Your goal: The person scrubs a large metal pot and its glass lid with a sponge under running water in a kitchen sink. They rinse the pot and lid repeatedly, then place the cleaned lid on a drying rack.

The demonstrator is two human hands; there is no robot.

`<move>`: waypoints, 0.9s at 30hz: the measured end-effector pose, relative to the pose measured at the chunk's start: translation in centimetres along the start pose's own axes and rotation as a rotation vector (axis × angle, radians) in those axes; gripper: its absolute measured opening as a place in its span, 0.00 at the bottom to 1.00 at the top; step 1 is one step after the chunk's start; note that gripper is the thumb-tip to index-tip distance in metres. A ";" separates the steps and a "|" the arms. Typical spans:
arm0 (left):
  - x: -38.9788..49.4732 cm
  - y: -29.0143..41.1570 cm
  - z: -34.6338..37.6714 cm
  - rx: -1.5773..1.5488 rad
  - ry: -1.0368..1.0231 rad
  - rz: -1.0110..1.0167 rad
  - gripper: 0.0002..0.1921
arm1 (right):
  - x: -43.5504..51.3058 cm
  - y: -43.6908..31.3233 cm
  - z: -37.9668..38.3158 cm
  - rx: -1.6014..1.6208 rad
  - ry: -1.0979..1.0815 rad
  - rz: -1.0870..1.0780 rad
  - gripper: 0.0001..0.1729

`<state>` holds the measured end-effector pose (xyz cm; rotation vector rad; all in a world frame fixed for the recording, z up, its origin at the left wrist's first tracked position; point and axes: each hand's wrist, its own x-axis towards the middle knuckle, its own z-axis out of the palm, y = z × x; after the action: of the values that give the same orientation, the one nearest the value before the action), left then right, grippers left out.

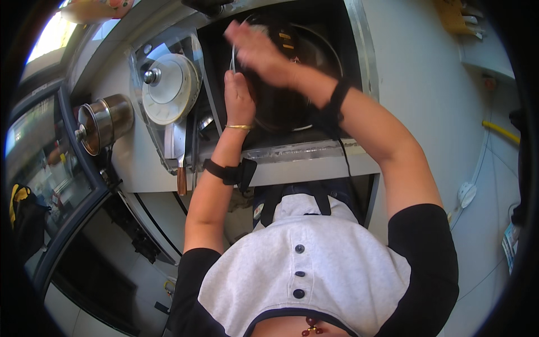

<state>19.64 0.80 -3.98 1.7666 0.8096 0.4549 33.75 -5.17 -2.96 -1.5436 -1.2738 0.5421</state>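
Note:
A dark round vessel with a pale rim [332,46] sits in the black recess before me. My left hand [240,94] is at the vessel's left side, thumb up at a thin, light-coloured edge; whether it grips that edge cannot be told. My right hand [261,52], blurred, is above the vessel's upper left part, its fingers stretched out towards the upper left. What lies beneath its palm is hidden. A dark object with yellow marks [285,40] shows just beyond the right hand.
Left of the recess stand a white lidded pot [168,94], a cleaver with a wooden handle [181,179] and a lidded steel pot [116,111]. A black cord [346,156] hangs over the counter's front edge [294,169]. Knives stand in a holder [452,17] at the upper right.

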 end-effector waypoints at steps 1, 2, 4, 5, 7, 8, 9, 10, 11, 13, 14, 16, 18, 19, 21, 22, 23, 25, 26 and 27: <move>0.0 0.3 0.0 -0.017 0.016 0.024 0.22 | 0.1 0.2 -0.1 0.010 -0.184 -0.031 0.32; 0.0 0.6 0.2 -0.062 0.041 0.130 0.23 | -0.1 0.4 -0.1 -0.045 -0.243 -0.066 0.32; -0.4 1.1 0.0 0.123 0.026 0.139 0.24 | 0.1 1.6 -0.5 -0.048 -0.078 -0.104 0.32; -0.5 1.3 -0.2 0.238 0.028 0.126 0.24 | 0.4 2.6 -0.9 -0.065 -0.034 -0.099 0.32; -0.8 1.5 -0.3 0.220 -0.028 0.147 0.20 | 2.3 5.2 -2.5 -0.087 0.173 -0.006 0.27; -1.1 1.6 -0.4 0.231 -0.022 0.158 0.19 | 2.9 6.9 -3.3 -0.133 0.195 0.055 0.25; -1.3 1.7 -0.4 0.246 -0.033 0.180 0.18 | 3.6 8.8 -4.1 -0.302 0.147 0.137 0.22; -1.6 1.8 -0.5 0.221 -0.052 0.142 0.15 | 4.3 10.3 -4.4 -0.379 0.070 0.118 0.21; -1.8 1.9 -0.6 0.222 -0.079 0.104 0.14 | 4.7 11.3 -4.5 -0.426 0.104 0.090 0.21; -1.8 2.2 -0.7 0.218 -0.123 0.023 0.14 | 5.2 12.1 -4.8 -0.429 0.142 0.063 0.20; -1.6 2.4 -0.5 0.205 -0.121 -0.060 0.13 | 5.2 11.9 -4.7 -0.436 0.157 -0.006 0.21; -0.4 2.9 0.0 0.231 -0.073 0.050 0.13 | 5.0 10.1 -4.4 -0.466 0.185 -0.028 0.22; 1.3 3.4 0.6 0.284 -0.062 0.090 0.12 | 5.0 7.5 -4.6 -0.549 0.274 -0.136 0.22; 2.4 3.7 0.9 0.316 -0.075 0.101 0.10 | 4.9 6.2 -4.6 -0.633 0.196 -0.175 0.21; 3.7 4.3 0.9 0.328 -0.137 0.069 0.10 | 4.7 3.8 -4.1 -0.586 0.211 -0.221 0.22; 3.7 4.6 1.0 0.315 -0.129 0.157 0.11 | 4.6 2.8 -3.9 -0.592 0.125 -0.185 0.22; 3.7 4.8 0.9 0.300 -0.114 0.245 0.12 | 4.5 2.2 -3.8 -0.571 0.129 -0.252 0.23; 2.4 5.2 0.6 0.318 -0.103 0.274 0.10 | 4.4 1.7 -4.0 -0.651 0.105 -0.302 0.19; 1.8 5.3 0.4 0.326 -0.098 0.287 0.10 | 4.4 1.9 -4.4 -0.676 0.086 -0.336 0.18; 1.2 5.3 0.1 0.351 -0.132 0.238 0.09 | 4.2 2.2 -4.8 -0.678 0.100 -0.437 0.17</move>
<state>22.17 0.65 0.85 2.2087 0.6142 0.3610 40.18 -3.18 -2.07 -1.7136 -1.7559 -0.2792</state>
